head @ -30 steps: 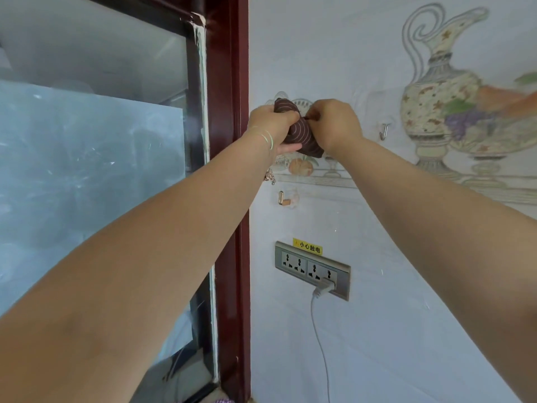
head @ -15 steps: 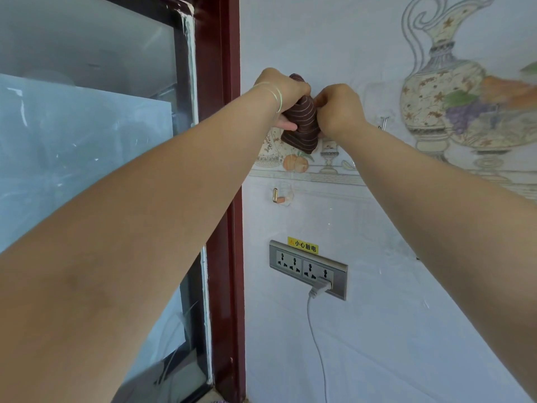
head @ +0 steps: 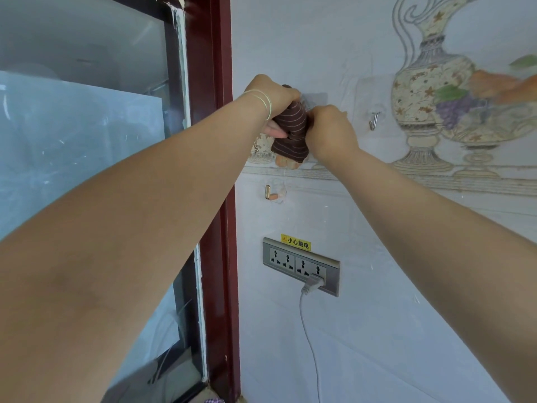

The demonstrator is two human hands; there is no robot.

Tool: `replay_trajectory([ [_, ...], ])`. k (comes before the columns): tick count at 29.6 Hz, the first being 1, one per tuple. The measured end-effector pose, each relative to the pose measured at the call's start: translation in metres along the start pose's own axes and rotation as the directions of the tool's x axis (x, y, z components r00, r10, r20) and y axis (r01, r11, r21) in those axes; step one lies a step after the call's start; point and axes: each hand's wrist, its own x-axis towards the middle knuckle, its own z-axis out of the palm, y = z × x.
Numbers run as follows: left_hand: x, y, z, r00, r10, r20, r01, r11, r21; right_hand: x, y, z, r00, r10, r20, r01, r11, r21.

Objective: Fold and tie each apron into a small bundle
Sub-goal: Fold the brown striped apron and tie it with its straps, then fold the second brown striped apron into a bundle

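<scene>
Showing both hands raised against the wall [head: 377,286], this view catches a tied apron bundle [head: 290,132] held between them. The left hand [head: 273,97] is curled round the bundle's upper part, thumb visible beneath it; the right hand [head: 331,132] is closed against the bundle's right side, though whether its fingers pinch cloth or a strap is hidden behind its knuckles.

Compared with a second ago, the bundle has turned from a slanted lie to hang nearly upright, and the left hand has shifted from beside it to over its top. Both hands have risen toward a clear adhesive hook pad [head: 315,97], which now sits just above the right hand and just beside the left hand's knuckles. The hook itself is hidden.

Judged from this, folding and tying look finished for this apron, and the step in hand is probably hanging the bundle by a loop.

To the right of the right hand, a bare metal hook [head: 374,120] is fixed to the wall. Below the left hand sits a smaller gold hook [head: 268,192]; farther below both hands, a socket panel [head: 300,266] holds a white plug and cord [head: 312,286]. Left of the left hand runs a dark red frame [head: 215,170].
</scene>
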Motion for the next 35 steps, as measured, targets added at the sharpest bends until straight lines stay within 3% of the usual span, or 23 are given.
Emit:
replay_trajectory([
  [4, -0.006, -0.003, -0.002, 0.999, -0.031, 0.024, 0.032, 0.999, -0.031, -0.006, 0.000, -0.005, 0.995, 0.029, 0.100, -0.018, 0.994, -0.105],
  [8, -0.014, -0.014, 0.006, 0.999, 0.032, -0.017, -0.032, 0.999, -0.022, -0.021, -0.005, -0.015, 0.982, 0.066, 0.179, -0.025, 0.974, -0.224],
  [11, -0.022, -0.029, 0.011, 0.989, 0.125, -0.080, -0.132, 0.988, -0.086, -0.042, -0.003, -0.010, 0.977, 0.113, 0.181, -0.091, 0.988, -0.128],
  [15, -0.036, -0.051, 0.002, 0.983, 0.139, -0.123, -0.154, 0.981, -0.122, -0.070, -0.005, -0.004, 0.953, 0.195, 0.231, -0.190, 0.981, -0.045],
  [18, -0.053, -0.089, -0.007, 0.980, 0.119, -0.161, -0.132, 0.989, -0.068, -0.095, -0.011, 0.011, 0.899, 0.159, 0.409, -0.190, 0.981, 0.037],
  [21, -0.081, -0.142, -0.016, 0.990, 0.035, -0.140, -0.037, 0.999, -0.016, -0.125, -0.027, 0.034, 0.784, 0.053, 0.619, -0.209, 0.961, 0.183],
  [23, -0.110, -0.186, -0.026, 0.991, -0.095, -0.091, 0.096, 0.995, 0.008, -0.152, -0.045, 0.056, 0.678, -0.004, 0.735, -0.259, 0.935, 0.244],
  [26, -0.158, -0.247, -0.037, 0.969, -0.245, 0.009, 0.245, 0.969, 0.035, -0.194, -0.068, 0.088, 0.529, -0.100, 0.843, -0.254, 0.929, 0.270],
  [31, -0.261, -0.360, -0.066, 0.862, -0.502, 0.077, 0.484, 0.858, 0.170, -0.305, -0.112, 0.156, 0.220, -0.225, 0.949, -0.284, 0.916, 0.282],
  [35, -0.359, -0.449, -0.105, 0.754, -0.657, 0.012, 0.633, 0.732, 0.252, -0.417, -0.142, 0.211, -0.039, -0.214, 0.976, -0.411, 0.894, 0.179],
])
